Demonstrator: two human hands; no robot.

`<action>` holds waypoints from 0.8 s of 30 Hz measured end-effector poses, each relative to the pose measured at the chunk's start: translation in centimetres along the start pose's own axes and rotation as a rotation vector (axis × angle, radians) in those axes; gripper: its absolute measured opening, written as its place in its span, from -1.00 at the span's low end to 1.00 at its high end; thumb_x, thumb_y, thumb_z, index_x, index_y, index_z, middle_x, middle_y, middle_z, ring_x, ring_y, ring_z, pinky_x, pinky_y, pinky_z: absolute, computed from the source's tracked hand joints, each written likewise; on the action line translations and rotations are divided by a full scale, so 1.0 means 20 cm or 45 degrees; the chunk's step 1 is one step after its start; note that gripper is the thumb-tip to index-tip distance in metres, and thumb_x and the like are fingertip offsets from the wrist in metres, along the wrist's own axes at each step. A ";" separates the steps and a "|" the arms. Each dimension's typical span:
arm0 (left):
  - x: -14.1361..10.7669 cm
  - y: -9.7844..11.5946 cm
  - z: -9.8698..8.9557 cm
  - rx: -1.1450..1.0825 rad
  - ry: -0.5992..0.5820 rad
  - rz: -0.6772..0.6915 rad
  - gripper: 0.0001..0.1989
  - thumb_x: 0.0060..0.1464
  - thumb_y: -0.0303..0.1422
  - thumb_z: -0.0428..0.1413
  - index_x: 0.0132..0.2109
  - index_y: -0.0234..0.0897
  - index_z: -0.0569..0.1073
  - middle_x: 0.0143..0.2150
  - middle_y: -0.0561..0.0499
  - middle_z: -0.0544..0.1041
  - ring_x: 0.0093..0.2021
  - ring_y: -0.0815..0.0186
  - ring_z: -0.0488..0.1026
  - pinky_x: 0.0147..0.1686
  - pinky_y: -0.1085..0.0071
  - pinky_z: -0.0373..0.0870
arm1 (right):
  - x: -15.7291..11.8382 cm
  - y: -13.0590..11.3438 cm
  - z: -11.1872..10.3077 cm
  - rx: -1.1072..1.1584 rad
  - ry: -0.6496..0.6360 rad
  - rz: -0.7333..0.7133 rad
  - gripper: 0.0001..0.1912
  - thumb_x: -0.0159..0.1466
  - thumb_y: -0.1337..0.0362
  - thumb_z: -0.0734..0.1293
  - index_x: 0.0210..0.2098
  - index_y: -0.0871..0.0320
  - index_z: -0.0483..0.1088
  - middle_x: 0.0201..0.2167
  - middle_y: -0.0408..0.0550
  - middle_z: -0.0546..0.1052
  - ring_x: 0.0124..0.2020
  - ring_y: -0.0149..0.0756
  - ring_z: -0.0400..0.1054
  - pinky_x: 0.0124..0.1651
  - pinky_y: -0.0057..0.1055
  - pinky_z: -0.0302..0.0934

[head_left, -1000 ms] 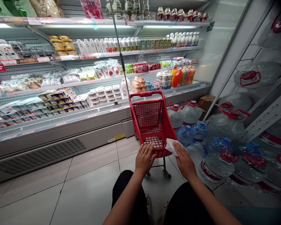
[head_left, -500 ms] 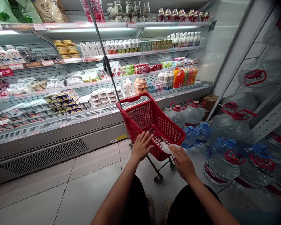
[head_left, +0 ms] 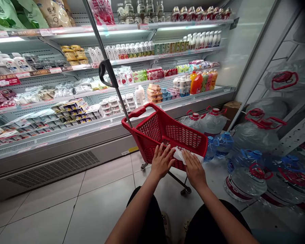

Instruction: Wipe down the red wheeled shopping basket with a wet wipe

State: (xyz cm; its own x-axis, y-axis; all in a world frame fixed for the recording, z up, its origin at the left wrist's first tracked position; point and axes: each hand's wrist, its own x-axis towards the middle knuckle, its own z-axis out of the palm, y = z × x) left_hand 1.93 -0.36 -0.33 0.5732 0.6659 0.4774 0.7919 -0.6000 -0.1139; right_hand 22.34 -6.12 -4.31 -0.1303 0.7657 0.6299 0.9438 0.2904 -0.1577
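I have my right hand (head_left: 194,169) laid over a thin, crumpled white sheet (head_left: 178,155), cloth or paper I cannot tell, against the near edge of a red plastic shopping cart (head_left: 179,134) with perforated walls. Its fingers lie straight and close together on top; the underside is hidden, so I cannot tell whether I pinch the sheet or only press it. My left hand (head_left: 162,162) is spread open, palm down, at the same edge of the cart, left of the sheet, gripping nothing.

The cart stands directly in front of me on its wheels. A slim grey metal pole with a black loop grip (head_left: 112,73) rises from its left end; a refrigerated display with a grey metal base (head_left: 112,145) runs behind it, and large clear plastic bottles with red handles (head_left: 246,183) stand to its right.

I judge the step in hand to be wiping the cart's edge. The next move calls for light, even pressure with the right, and the left steadying the cart so it doesn't roll.
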 end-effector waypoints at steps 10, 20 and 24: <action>0.04 -0.28 -0.13 0.068 0.087 -0.210 -0.41 0.39 -0.21 0.02 0.49 0.08 0.15 0.55 0.11 0.06 0.57 -0.08 -0.22 0.49 -0.17 -0.10 | -0.21 0.47 -0.03 -0.038 0.063 0.274 -0.31 0.45 0.35 0.01 0.55 0.03 -0.17 0.48 -0.02 0.18 0.47 -0.09 0.08 0.46 0.07 -0.01; 0.04 -0.09 -0.14 0.036 0.048 -0.086 -0.35 0.42 -0.14 -0.05 0.54 0.00 -0.02 0.54 0.13 0.09 0.53 0.06 0.00 0.53 -0.07 -0.20 | 0.13 -0.05 0.08 0.107 -0.011 -0.059 -0.12 0.33 0.52 0.02 0.55 0.03 -0.39 0.50 -0.08 0.12 0.48 -0.22 0.04 0.50 -0.06 -0.02; 0.06 -0.25 -0.25 0.053 0.089 -0.147 -0.37 0.44 -0.18 -0.09 0.55 -0.02 -0.06 0.52 0.07 0.13 0.50 0.14 0.10 0.53 -0.06 -0.39 | 0.08 0.03 0.05 0.070 -0.015 -0.061 -0.12 0.32 0.55 0.01 0.55 0.01 -0.36 0.51 -0.13 0.09 0.50 -0.23 -0.02 0.51 -0.07 -0.03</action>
State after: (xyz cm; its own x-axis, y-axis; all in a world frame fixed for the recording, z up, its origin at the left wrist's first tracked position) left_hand -2.44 1.24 5.17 0.4627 0.6963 0.5487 0.8606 -0.5013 -0.0897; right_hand 22.35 -4.23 -4.14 -0.1788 0.7570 0.6285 0.9185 0.3574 -0.1693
